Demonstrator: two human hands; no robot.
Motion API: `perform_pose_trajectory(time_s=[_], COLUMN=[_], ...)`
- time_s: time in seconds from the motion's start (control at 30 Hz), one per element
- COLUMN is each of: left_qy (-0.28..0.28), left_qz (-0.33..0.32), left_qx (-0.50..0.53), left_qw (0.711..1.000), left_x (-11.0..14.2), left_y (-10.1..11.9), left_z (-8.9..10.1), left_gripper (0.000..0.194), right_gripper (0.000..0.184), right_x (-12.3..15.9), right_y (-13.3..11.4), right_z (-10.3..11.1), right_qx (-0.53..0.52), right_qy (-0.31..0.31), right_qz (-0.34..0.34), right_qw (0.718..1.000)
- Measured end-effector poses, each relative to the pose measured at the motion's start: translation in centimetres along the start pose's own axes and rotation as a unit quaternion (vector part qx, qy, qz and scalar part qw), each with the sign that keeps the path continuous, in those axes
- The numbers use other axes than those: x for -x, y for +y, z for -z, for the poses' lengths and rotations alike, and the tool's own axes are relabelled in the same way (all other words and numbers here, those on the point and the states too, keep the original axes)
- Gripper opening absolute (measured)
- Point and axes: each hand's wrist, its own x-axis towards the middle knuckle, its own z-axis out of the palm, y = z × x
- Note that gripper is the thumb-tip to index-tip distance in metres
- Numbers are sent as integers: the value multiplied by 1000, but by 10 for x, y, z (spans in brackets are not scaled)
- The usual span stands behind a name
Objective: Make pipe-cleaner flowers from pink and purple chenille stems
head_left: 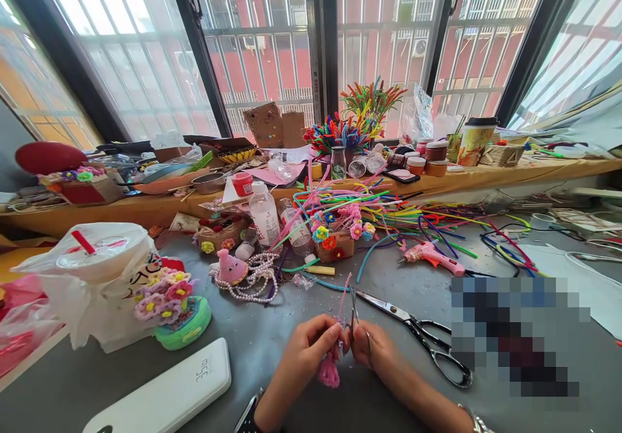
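Observation:
A pink pipe-cleaner flower (329, 373) hangs from my left hand (313, 344), pinched between thumb and fingers. Its thin pink stem (345, 295) sticks up above the fingertips. In my right hand (376, 350) is a pair of small scissors (354, 310), blades pointing up close beside the stem. I cannot tell whether the blades touch it. Large black-handled scissors (422, 331) lie on the table to the right of my hands.
A white power bank (168, 387), a green cake-like craft (187, 324) and a bagged cup (109, 284) stand left. Behind are pearl strings (253, 284), bottles (265, 212) and many loose pipe cleaners (389, 209). A pink glue gun (432, 256) lies at right, near a blurred-out patch.

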Motion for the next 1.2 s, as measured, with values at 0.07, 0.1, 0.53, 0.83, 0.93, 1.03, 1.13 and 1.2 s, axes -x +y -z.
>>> perform_pose_trajectory(time_s=[0.07,0.1,0.53,0.83,0.93,1.03,1.13,1.2], left_qy=[-6,-9,-24,-3,-10,-14,-18,-23], left_qz=[-2,-3,9,-1,1,-7,-20,-22], left_qx=[8,11,-20,-4,7,14,0,-4], left_qw=[1000,1000,999,1000,1000,1000,1000,999], left_x=[1,1,2,1,2,3,3,3], left_y=[-1,-2,-2,1,0,2,3,2], left_z=[-1,-1,-3,-2,-3,-3,-2,-2], left_gripper=[32,31,35,27,26,26,27,28], right_gripper=[54,54,55,56,54,57,58,58], right_x=[1,1,-1,0,-1,0,1,3], right_y=[-1,-2,2,2,5,7,4,0], right_z=[0,0,1,-1,-3,-4,-5,-5], right_qx=[5,11,90,93,89,83,69,60], right_qy=[-10,-15,47,-3,-9,-14,-31,-45], right_qz=[16,27,27,41,50,50,55,60], right_qw=[1000,999,994,995,995,995,996,995])
